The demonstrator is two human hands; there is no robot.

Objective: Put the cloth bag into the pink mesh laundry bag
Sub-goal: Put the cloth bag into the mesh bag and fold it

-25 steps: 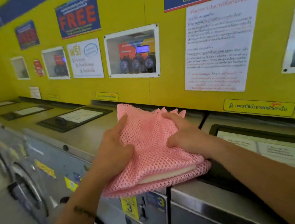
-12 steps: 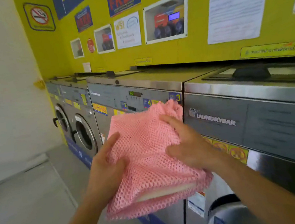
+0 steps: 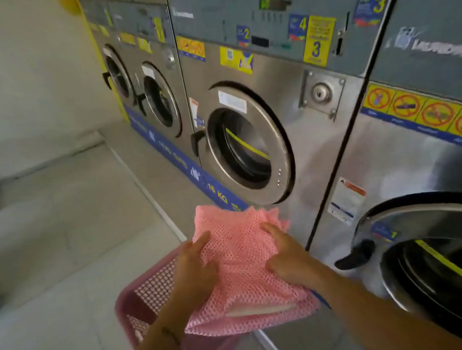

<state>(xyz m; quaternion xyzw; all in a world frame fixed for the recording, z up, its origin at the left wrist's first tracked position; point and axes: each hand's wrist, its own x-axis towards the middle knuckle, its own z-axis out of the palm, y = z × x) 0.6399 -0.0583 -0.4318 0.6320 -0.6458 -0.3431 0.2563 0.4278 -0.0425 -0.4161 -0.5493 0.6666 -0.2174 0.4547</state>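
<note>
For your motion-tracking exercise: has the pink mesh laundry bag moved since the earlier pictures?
Yes. The pink mesh laundry bag went down from the steel washing machine's top to below its round door.

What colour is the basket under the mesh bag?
Pink, like the mesh bag. The basket shows best in the head view, below the left hand.

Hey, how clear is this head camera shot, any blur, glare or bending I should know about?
Head view: soft with motion blur, so the stickers and lettering on the washing machines are smeared; wide-angle bending tilts and curves their edges; bright reflections streak the steel fronts; the far left is washed out and hazy. The pink mesh laundry bag, held by the left hand and right hand, is fairly readable.
</note>
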